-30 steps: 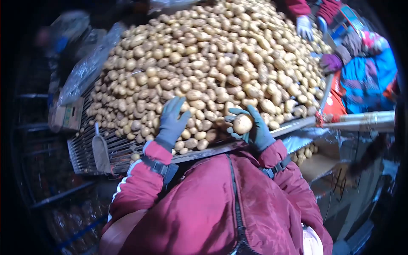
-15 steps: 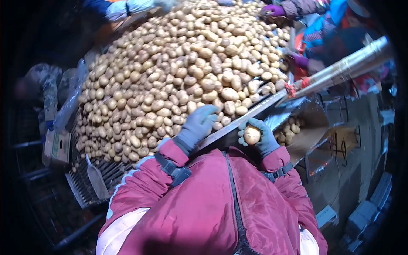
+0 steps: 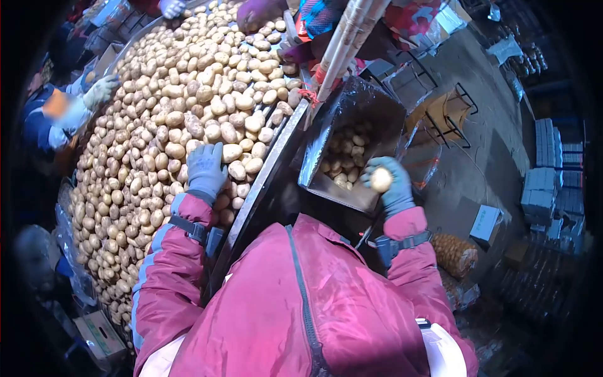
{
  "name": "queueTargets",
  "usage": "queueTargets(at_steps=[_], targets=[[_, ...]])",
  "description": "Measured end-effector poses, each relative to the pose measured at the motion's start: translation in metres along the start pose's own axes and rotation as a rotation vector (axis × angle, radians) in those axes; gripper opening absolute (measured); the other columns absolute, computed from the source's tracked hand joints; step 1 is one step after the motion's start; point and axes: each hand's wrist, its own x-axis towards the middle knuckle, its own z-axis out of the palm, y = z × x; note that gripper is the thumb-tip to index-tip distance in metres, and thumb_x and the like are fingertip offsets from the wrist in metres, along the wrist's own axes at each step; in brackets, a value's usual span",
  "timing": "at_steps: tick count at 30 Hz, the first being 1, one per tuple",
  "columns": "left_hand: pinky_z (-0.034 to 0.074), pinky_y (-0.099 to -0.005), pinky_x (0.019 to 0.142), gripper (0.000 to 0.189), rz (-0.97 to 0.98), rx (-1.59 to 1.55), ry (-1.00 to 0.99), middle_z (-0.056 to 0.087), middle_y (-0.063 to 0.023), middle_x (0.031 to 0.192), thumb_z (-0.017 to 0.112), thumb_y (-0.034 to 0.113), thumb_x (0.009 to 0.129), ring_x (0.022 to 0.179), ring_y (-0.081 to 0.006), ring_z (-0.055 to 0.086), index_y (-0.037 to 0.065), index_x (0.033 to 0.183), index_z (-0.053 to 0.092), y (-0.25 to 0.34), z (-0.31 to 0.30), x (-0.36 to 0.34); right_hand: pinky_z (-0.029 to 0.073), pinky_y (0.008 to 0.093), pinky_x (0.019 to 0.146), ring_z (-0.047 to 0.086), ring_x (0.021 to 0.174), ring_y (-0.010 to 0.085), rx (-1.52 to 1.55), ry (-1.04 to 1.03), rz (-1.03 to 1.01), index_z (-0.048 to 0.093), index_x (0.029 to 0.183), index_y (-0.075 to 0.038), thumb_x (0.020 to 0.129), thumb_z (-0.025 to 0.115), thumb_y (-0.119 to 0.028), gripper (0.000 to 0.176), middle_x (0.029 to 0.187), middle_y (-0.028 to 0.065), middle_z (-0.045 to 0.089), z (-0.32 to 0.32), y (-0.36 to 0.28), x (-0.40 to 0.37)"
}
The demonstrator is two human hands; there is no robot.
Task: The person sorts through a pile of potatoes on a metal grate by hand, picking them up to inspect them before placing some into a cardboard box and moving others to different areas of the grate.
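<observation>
My right hand (image 3: 397, 190), in a grey-blue glove, is closed round a pale potato (image 3: 380, 180). It is beside the near right corner of a cardboard box (image 3: 355, 196) with several potatoes (image 3: 344, 147) inside. On the big potato heap (image 3: 154, 125) lies my left hand (image 3: 206, 171), gloved too, back upward and fingers stretched over the potatoes. Its fingertips are partly hidden, and no potato shows in its grip. The metal edge (image 3: 264, 173) of the sorting table runs between my two hands.
A wrapped pole (image 3: 348, 44) rises at the table corner, tied with red cord. At the left a co-worker's gloved hand (image 3: 100, 91) touches the heap; another's purple glove (image 3: 257, 14) is at the far side. A net sack (image 3: 453, 254) and a white-topped box (image 3: 486, 223) stand right.
The view has turned right, showing more of the cardboard box. My right hand, holding the potato, has moved to the box's near corner. My left hand lies further onto the heap.
</observation>
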Motion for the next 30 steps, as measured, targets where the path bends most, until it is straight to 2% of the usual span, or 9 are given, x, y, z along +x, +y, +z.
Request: queueTargets(at_steps=[3,4,5,7,13,19,22,25,30], targets=[[0.046,-0.0482,0.094,0.059,0.000,-0.066,0.007,0.065,-0.0127,0.110,0.075,0.034,0.079,0.108,-0.0342,0.060,0.015,0.132,0.059,-0.008,0.020,0.000,0.060,0.0417,0.061,0.070,0.071,0.0300,0.002,0.287,-0.130,0.068,0.100,0.002,0.092,0.066,-0.026,0.029,0.088,0.0157,0.070,-0.054,-0.070,-0.001],[0.046,-0.0482,0.094,0.059,0.000,-0.055,0.008,0.065,-0.0127,0.110,0.075,0.034,0.079,0.108,-0.0342,0.060,0.015,0.132,0.059,-0.003,0.009,-0.001,0.059,0.0378,0.061,0.069,0.069,0.0263,-0.221,0.421,-0.438,0.069,0.104,0.000,0.093,0.065,-0.024,0.026,0.086,0.0128,0.070,-0.106,-0.081,0.024],[0.047,-0.0493,0.093,0.057,0.017,-0.156,0.036,0.066,-0.0140,0.109,0.074,0.034,0.079,0.106,-0.0356,0.061,0.015,0.132,0.060,0.003,-0.006,-0.005,0.059,0.0359,0.074,0.070,0.083,0.0224,-0.540,0.552,-0.388,0.067,0.112,-0.002,0.097,0.061,-0.021,0.025,0.096,0.0100,0.070,-0.154,-0.104,0.031],[0.047,-0.0510,0.092,0.053,0.031,-0.267,0.057,0.068,-0.0158,0.108,0.073,0.033,0.080,0.104,-0.0374,0.063,0.014,0.128,0.062,-0.001,-0.004,-0.013,0.054,0.0334,0.091,0.067,0.100,0.0188,-0.854,0.464,-0.895,0.065,0.123,-0.001,0.100,0.059,-0.024,0.033,0.107,0.0069,0.068,-0.132,-0.130,0.007],[0.048,-0.0489,0.095,0.047,-0.101,-0.563,0.028,0.068,-0.0161,0.111,0.071,0.032,0.081,0.107,-0.0368,0.062,0.011,0.122,0.066,-0.002,-0.004,-0.015,0.058,0.0323,0.079,0.069,0.090,0.0197,-0.387,-0.011,-0.121,0.060,0.135,-0.002,0.103,0.053,-0.027,0.041,0.119,0.0139,0.068,0.031,-0.076,0.012],[0.045,-0.0439,0.105,0.053,-0.159,-0.700,0.072,0.065,-0.0164,0.122,0.075,0.029,0.080,0.119,-0.0351,0.058,0.006,0.126,0.064,0.005,-0.034,-0.038,0.055,0.0272,0.065,0.067,0.075,0.0125,-0.508,-0.405,0.117,0.063,0.131,-0.004,0.099,0.064,-0.022,0.037,0.099,0.0076,0.072,0.202,0.072,0.017],[0.043,-0.0443,0.110,0.055,0.029,-0.510,0.114,0.060,-0.0168,0.133,0.074,0.030,0.082,0.128,-0.0361,0.053,0.009,0.132,0.061,-0.007,0.037,-0.049,0.056,0.0288,0.077,0.069,0.090,0.0156,-1.125,-0.568,-0.348,0.063,0.132,-0.004,0.093,0.071,-0.026,0.045,0.107,0.0087,0.072,0.236,0.135,0.064],[0.041,-0.0448,0.112,0.055,-0.106,-0.676,0.061,0.058,-0.0172,0.138,0.073,0.030,0.084,0.131,-0.0366,0.051,0.011,0.134,0.060,-0.008,-0.001,-0.088,0.049,0.0348,0.103,0.063,0.120,0.0260,-1.340,-0.682,-0.460,0.060,0.135,-0.002,0.084,0.076,-0.037,0.063,0.127,0.0165,0.066,0.284,0.155,0.064],[0.046,-0.0440,0.106,0.044,-0.239,-0.581,0.339,0.065,-0.0178,0.125,0.073,0.023,0.085,0.120,-0.0356,0.059,0.007,0.126,0.065,-0.079,0.022,-0.166,0.049,0.0390,0.104,0.059,0.126,0.0313,-1.714,-0.820,-0.527,0.063,0.132,-0.016,0.080,0.074,-0.044,0.060,0.140,0.0147,0.057,0.326,0.161,0.041]])
